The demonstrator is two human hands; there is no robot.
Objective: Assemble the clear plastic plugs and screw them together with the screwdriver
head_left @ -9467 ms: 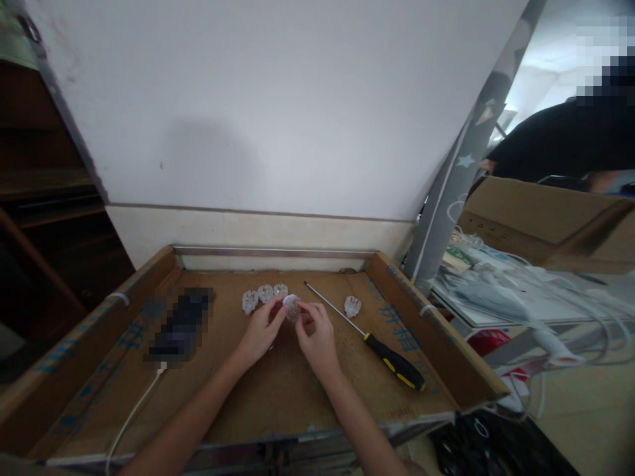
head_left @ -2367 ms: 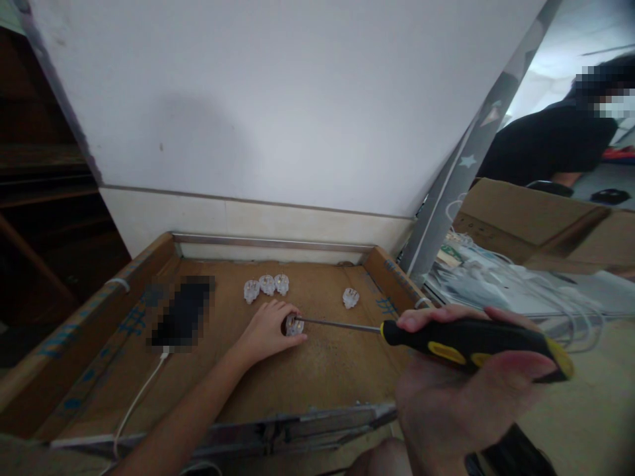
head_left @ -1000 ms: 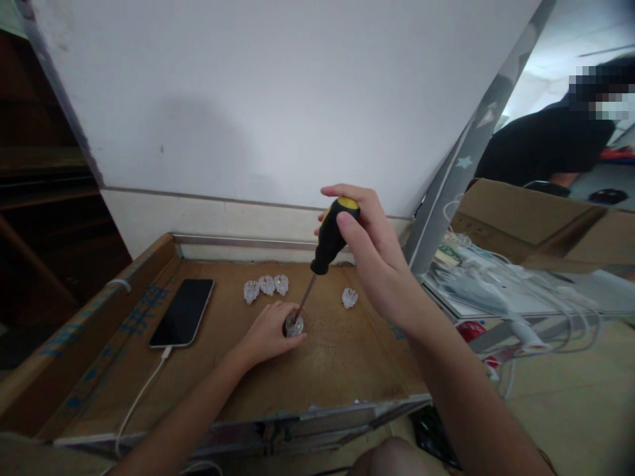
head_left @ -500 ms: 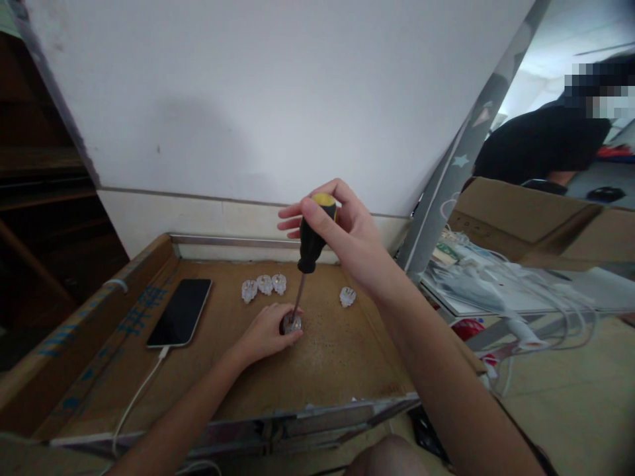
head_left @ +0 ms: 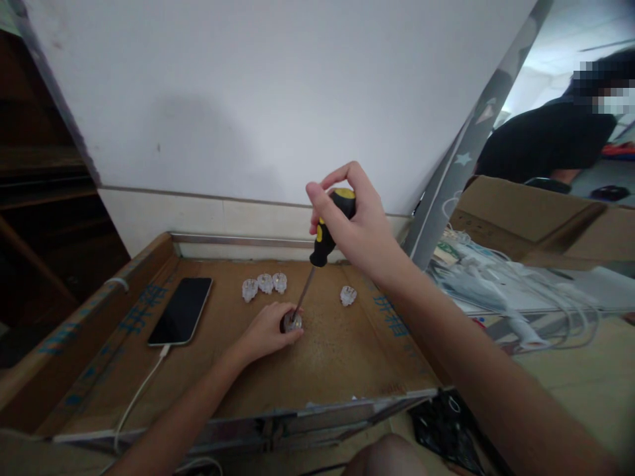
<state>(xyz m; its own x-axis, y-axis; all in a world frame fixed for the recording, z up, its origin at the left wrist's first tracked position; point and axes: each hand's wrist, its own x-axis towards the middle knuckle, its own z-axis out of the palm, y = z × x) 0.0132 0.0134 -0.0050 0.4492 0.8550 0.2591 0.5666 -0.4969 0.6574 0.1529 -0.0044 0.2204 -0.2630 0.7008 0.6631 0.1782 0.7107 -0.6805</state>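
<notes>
One clear plug [head_left: 294,323] is sitting low over the middle of the cardboard-lined counter [head_left: 322,380], and the left hand [head_left: 270,332] is pinching it, the thumb pressing on the near side and the fingers closing around the far side. The right hand [head_left: 361,225] is gripping the black and yellow handle of a screwdriver [head_left: 325,241], thumb and fingers curling around it near its top end. The tool is leaning, its handle tilting toward the right, and its shaft is running down to the plug's face; the exact spot where the tip is meeting the plug is too small to tell.

Beyond the left hand, three loose plugs [head_left: 264,283] are lying in a close row. Another single plug [head_left: 348,295] is lying apart from them, to the right of the shaft. Toward the left side of the counter, a dark-screened phone [head_left: 181,311] is resting flat, with a white cable [head_left: 139,389] trailing from its near end over the front edge. Off to the right, an open cardboard box [head_left: 530,208] is standing near a person in a black shirt [head_left: 546,142].
</notes>
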